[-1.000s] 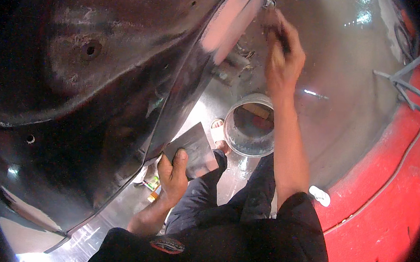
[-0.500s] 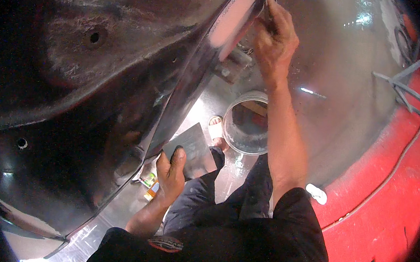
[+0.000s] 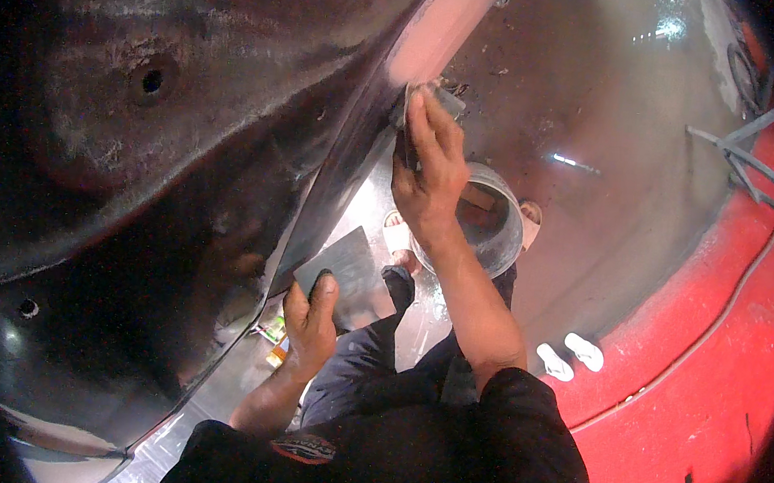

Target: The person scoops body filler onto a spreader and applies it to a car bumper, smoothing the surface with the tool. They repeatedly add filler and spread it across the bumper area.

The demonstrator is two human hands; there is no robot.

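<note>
My left hand (image 3: 311,326) grips a flat, dark grey rectangular plate (image 3: 358,271), thumb on top, beside the lower edge of a dark vehicle panel (image 3: 229,195). A smooth pink patch of filler (image 3: 423,42) covers the upper part of the panel's edge. Just below that patch, my right hand (image 3: 432,168) is closed with its fingers stretched toward the edge. A thin, flat grey piece (image 3: 449,100) shows at its fingertips, mostly hidden by them; its exact kind cannot be made out.
A round bucket (image 3: 505,241) stands on the floor between my sandalled feet. White slippers (image 3: 584,352) lie on the red floor (image 3: 692,371) to the right, near a hose (image 3: 712,340). Grey metal bars (image 3: 753,146) stand at the far right. Small containers (image 3: 276,346) sit below the panel.
My right hand has come down and left from the top of the pink patch to just below it, uncovering the patch's upper part. The left hand and plate have barely moved.
</note>
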